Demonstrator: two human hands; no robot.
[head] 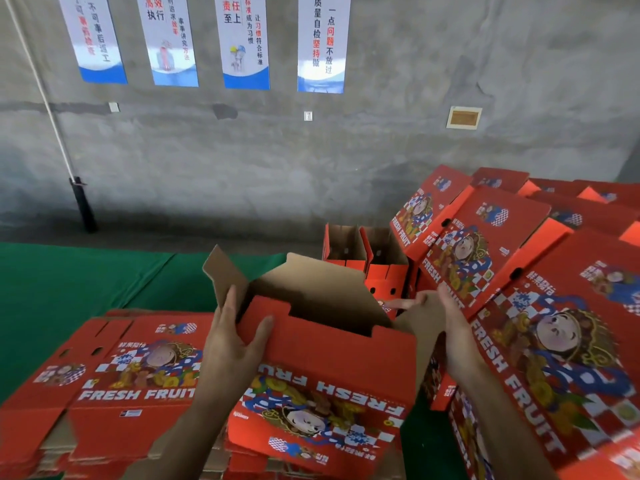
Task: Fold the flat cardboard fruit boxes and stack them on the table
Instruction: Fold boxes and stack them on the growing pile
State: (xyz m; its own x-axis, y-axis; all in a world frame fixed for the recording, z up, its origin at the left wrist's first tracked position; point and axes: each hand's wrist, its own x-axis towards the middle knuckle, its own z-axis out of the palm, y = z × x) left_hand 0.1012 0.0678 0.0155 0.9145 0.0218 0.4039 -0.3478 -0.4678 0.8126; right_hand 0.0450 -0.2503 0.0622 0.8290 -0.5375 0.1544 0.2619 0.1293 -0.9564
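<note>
Grey concrete wall behind green tabletop (69,285). Centre frame, half-opened box (322,344): left hand (232,341) pinching its red flap, right hand (453,327) flat against side flap, squaring walls.

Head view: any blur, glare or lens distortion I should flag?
Head view: even, soft light with no glare; wide-angle bending tilts the posters; the box held in the left hand and right hand is slightly soft, and the print on the folded boxes smears toward the right edge.
</note>
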